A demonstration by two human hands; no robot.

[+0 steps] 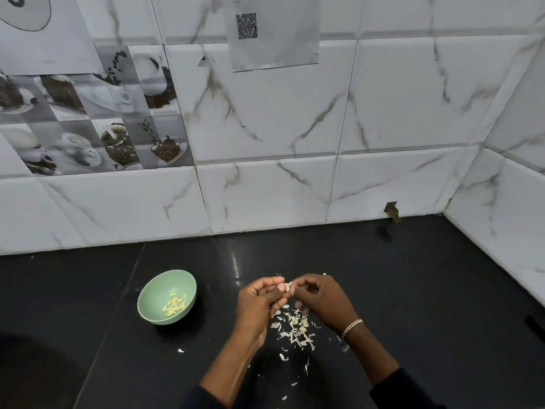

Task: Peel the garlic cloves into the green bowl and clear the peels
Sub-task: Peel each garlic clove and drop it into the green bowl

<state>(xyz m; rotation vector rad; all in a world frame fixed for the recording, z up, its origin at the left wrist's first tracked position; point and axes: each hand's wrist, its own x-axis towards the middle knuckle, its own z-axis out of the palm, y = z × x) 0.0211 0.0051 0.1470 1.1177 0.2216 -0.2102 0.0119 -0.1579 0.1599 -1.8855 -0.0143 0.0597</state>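
Note:
Above the black counter my left hand and my right hand meet fingertip to fingertip, both pinching a small garlic clove that is mostly hidden by the fingers. Under the hands lies a pile of white peels. To the left stands the green bowl with several pale peeled cloves in its bottom.
Stray peel scraps lie scattered on the black counter toward its front. White marble wall tiles close the back and the right side. A dark object shows at the right edge.

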